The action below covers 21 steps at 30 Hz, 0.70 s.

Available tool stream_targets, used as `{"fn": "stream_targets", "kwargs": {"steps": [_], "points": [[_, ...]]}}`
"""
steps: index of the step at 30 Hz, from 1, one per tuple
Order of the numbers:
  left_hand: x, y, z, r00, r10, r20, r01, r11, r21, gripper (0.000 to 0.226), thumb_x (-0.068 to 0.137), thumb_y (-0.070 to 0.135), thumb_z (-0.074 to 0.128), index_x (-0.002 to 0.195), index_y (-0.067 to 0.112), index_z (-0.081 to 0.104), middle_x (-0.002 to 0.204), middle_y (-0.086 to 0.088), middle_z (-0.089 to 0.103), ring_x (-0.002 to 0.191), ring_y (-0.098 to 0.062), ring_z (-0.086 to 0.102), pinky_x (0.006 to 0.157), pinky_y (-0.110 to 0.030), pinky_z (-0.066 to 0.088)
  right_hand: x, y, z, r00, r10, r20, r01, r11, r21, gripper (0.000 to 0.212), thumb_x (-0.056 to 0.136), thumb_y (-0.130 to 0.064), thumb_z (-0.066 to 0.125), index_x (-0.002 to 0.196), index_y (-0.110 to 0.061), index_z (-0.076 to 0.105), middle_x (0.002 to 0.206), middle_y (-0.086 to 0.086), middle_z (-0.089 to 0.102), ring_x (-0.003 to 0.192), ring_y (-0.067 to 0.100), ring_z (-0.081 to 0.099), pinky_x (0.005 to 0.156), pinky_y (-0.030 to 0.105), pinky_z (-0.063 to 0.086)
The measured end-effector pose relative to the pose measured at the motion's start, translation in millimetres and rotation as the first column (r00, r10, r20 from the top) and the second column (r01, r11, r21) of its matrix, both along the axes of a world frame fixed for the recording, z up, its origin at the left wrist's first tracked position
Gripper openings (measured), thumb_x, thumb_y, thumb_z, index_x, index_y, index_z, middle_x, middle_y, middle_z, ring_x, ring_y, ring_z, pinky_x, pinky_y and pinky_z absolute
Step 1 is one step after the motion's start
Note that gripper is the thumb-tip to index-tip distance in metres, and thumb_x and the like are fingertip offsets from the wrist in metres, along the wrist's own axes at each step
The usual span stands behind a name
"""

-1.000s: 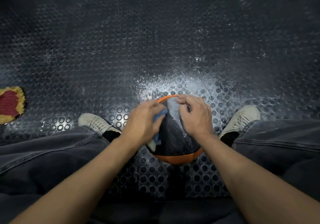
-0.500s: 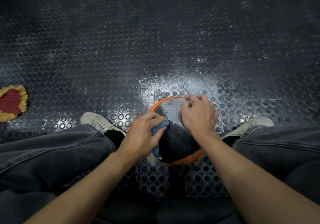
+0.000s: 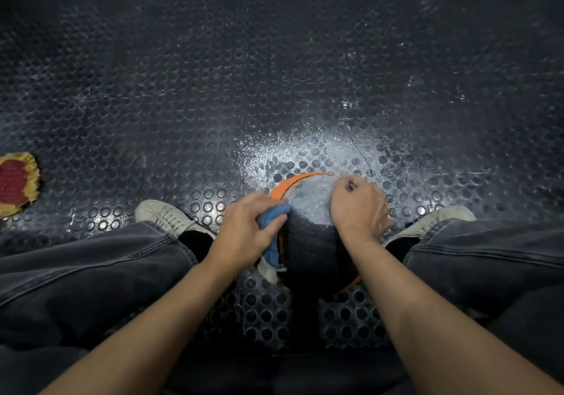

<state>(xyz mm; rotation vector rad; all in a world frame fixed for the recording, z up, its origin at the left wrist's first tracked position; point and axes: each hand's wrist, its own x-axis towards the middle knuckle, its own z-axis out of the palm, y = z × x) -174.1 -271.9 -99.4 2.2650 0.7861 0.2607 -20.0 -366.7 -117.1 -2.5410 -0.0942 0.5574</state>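
A black and orange ball [image 3: 314,242] sits on the studded black floor between my feet, its upper part pale and wet-looking. My left hand [image 3: 247,229] grips a blue cloth [image 3: 271,236] and holds it against the ball's left side. My right hand [image 3: 358,208] lies on the ball's upper right with fingers curled over the top edge, holding the ball. The ball's right side is hidden under that hand and wrist.
A white wet or powdery patch [image 3: 305,150] spreads on the floor just beyond the ball. My two pale shoes [image 3: 164,216] [image 3: 439,217] and dark jeans flank the ball. A red and yellow rag [image 3: 16,184] lies at the far left edge.
The ball has turned, showing more black and less orange at the bottom. My left hand with the cloth shifted slightly along the ball's left side; my right hand moved toward the upper right.
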Motion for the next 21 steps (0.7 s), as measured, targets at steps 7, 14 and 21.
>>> {"fn": "stream_targets", "kwargs": {"steps": [7, 14, 21], "points": [[35.2, 20.2, -10.8, 0.988, 0.101, -0.120, -0.096, 0.995, 0.039, 0.015, 0.088, 0.017, 0.065, 0.100, 0.017, 0.075, 0.095, -0.001, 0.067, 0.089, -0.019, 0.060, 0.081, -0.032, 0.046, -1.6, 0.0, -3.3, 1.000, -0.001, -0.008, 0.002, 0.997, 0.081, 0.031, 0.095, -0.040, 0.043, 0.075, -0.025, 0.062, 0.094, 0.002, 0.065, 0.090, 0.028, 0.059, 0.096, 0.051, 0.047], [-2.9, -7.3, 6.1, 0.997, -0.045, -0.064, 0.050, 0.995, 0.081, 0.016, 0.087, 0.016, 0.068, 0.102, 0.016, 0.075, 0.096, 0.005, 0.068, 0.086, -0.010, 0.059, 0.081, -0.024, 0.045, 6.1, -2.1, -1.2, 0.998, 0.027, -0.051, -0.023, 0.996, 0.082, 0.028, 0.089, -0.049, 0.047, 0.078, -0.028, 0.062, 0.095, -0.003, 0.064, 0.092, 0.027, 0.059, 0.096, 0.049, 0.047], [44.2, 13.3, -0.2, 0.978, 0.110, -0.176, -0.107, 0.994, 0.026, 0.017, 0.091, 0.016, 0.062, 0.104, 0.017, 0.073, 0.097, 0.006, 0.065, 0.083, -0.007, 0.053, 0.074, -0.015, 0.041, 2.0, -2.7, 2.5, 0.996, 0.079, -0.044, -0.074, 0.993, 0.089, 0.022, 0.095, -0.042, 0.048, 0.081, -0.029, 0.058, 0.098, -0.005, 0.054, 0.095, 0.024, 0.054, 0.101, 0.051, 0.043]]}}
